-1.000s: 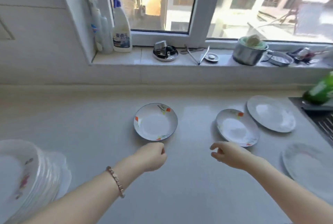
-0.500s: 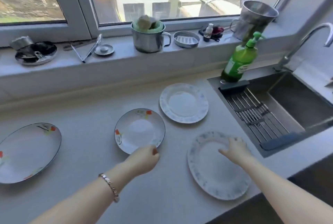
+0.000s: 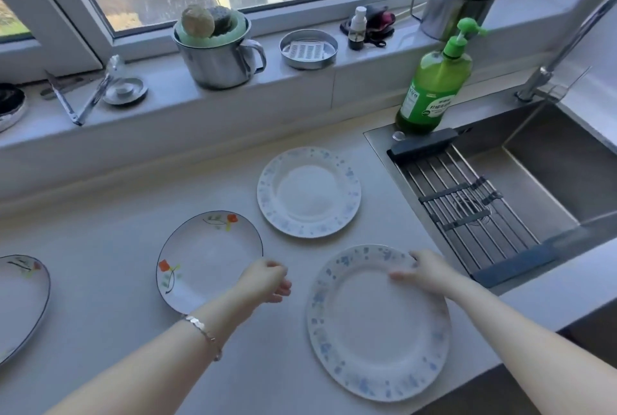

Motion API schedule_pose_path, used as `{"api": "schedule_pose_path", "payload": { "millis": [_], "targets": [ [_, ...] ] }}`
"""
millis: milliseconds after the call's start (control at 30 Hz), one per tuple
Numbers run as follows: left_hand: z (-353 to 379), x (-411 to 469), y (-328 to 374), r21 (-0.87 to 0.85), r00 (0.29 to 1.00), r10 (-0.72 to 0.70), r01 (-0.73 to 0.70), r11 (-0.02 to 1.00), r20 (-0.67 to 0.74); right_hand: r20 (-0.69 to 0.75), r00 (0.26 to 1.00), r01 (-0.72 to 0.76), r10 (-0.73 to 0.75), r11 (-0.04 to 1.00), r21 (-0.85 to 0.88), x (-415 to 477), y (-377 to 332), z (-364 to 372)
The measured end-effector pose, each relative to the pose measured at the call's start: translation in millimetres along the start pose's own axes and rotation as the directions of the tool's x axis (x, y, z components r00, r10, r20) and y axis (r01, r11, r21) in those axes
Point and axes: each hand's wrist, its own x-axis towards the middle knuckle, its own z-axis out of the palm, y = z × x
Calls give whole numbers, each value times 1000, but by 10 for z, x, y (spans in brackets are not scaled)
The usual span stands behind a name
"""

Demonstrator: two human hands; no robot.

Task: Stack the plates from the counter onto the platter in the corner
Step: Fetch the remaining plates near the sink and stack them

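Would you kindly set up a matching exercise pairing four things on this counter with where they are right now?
1. large blue-speckled white plate
2. smaller blue-speckled white plate
3. green plastic soap bottle
4. steel mug of sponges

A. on the windowsill
B. under the right hand
C. at the sink's back corner
D. untouched, nearer the window

Pairs: 1-B, 2-D, 3-C, 4-A

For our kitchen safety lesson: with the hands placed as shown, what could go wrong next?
1. The right hand pinches only the far rim of the large blue-speckled plate; lifted one-handed, it might tip or slip.
2. That plate lies near the counter's front edge and could slide off.
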Motion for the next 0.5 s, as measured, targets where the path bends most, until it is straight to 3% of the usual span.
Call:
{"api": "schedule_pose_path", "payload": {
  "millis": [100, 200, 367, 500],
  "targets": [
    [176, 247, 267, -393, 993, -118, 97, 915, -30, -22, 998, 66, -64, 994, 86, -19, -44, -109],
    [313, 550, 492, -615, 981, -193, 137, 777, -25, -95, 992, 90, -79, 988, 123, -37, -83, -226],
    [414, 803, 601, -764, 961, -277, 176, 621, -4, -169, 985, 89, -47, 965, 247, -35, 23, -316],
    [368, 890, 682, -854, 967, -230, 31, 520, -105, -181, 983, 74, -19, 950, 302, -21, 81, -303]
  ]
}}
